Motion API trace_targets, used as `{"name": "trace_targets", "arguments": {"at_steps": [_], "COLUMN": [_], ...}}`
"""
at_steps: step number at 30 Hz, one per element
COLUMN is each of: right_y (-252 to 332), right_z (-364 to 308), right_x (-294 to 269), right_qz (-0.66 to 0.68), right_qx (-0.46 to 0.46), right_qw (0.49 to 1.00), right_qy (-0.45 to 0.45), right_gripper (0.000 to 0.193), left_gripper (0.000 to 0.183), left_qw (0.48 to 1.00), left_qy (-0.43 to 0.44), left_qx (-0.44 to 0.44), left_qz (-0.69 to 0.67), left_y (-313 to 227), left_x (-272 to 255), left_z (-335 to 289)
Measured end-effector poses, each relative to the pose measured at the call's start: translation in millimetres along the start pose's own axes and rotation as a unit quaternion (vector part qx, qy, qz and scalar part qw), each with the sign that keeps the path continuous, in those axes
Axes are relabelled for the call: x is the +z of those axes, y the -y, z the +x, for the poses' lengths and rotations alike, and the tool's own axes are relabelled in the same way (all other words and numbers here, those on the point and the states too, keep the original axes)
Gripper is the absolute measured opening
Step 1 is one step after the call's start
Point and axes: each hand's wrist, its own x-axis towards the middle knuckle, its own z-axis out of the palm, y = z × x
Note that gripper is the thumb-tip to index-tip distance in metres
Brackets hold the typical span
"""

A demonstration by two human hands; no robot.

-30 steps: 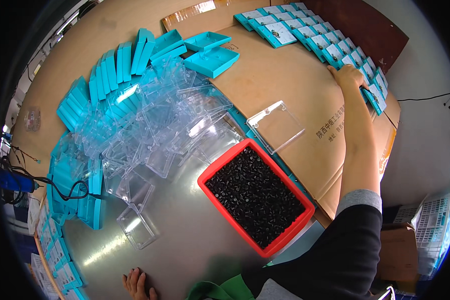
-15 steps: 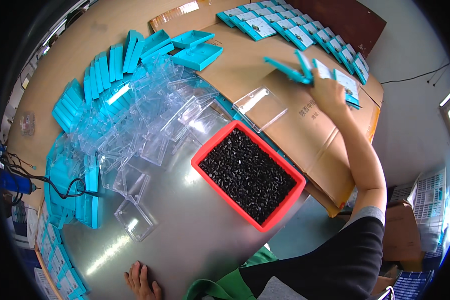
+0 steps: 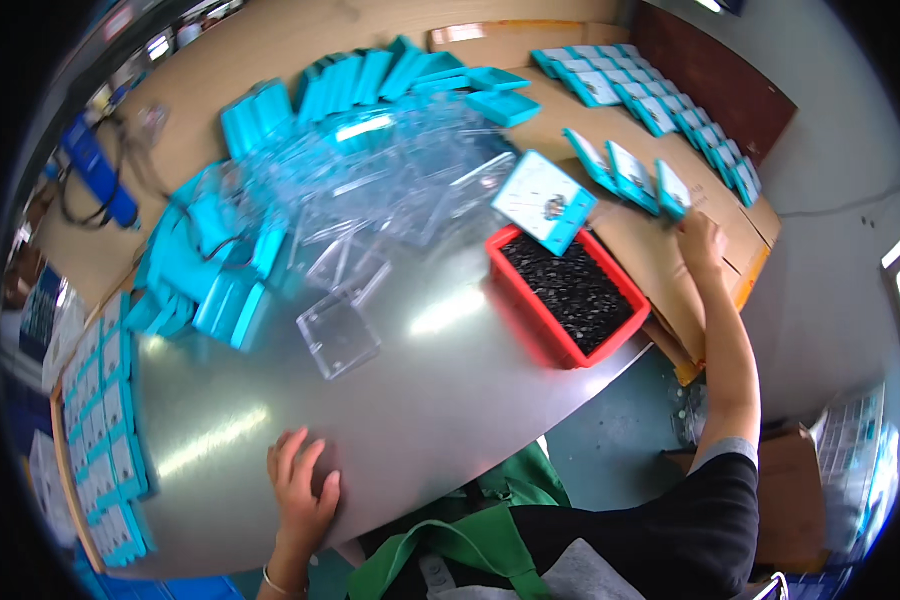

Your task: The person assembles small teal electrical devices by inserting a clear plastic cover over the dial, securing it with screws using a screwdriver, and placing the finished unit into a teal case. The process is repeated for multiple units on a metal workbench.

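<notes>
Placement appears the current step: right hand (image 3: 703, 242) at teal box (image 3: 673, 188), grip unclear; left hand (image 3: 305, 488) empty on desk (image 3: 410, 410). Next move likely calls for straightening tilted box (image 3: 542, 200).

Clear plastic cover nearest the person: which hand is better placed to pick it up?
Probably the left hand: it looks empty and is nearer the clear plastic cover. The right hand is right of the red bin, close to a teal box.

Blue tool (image 3: 98, 170) at upper left, dark red board (image 3: 715, 80) near grey wall (image 3: 840, 190), brown carton (image 3: 792, 500) beside white crate (image 3: 850, 432)
</notes>
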Motion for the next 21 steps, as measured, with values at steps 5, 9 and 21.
{"name": "trace_targets", "arguments": {"at_steps": [5, 9, 21], "right_y": [22.8, 188.2, 338.7], "right_z": [3.0, -63.4, -166.0], "right_x": [-73.0, -165.5, -202.8], "right_qz": [0.195, 0.375, 0.694], "right_qx": [-0.004, -0.288, -0.328], "right_qw": [0.968, 0.877, 0.462], "right_qy": [-0.157, -0.082, 0.444], "right_gripper": [0.028, 0.006, 0.013], "left_gripper": [0.037, 0.034, 0.038], "left_qw": [0.996, 0.881, 0.611], "left_qy": [-0.056, 0.008, 0.001], "left_qx": [0.055, -0.114, -0.279], "left_qz": [-0.052, -0.459, -0.741], "left_y": [6.1, -4.0, 3.7], "left_x": [-12.4, -9.2, 4.1], "left_z": [-4.9, 4.6, 18.8]}}
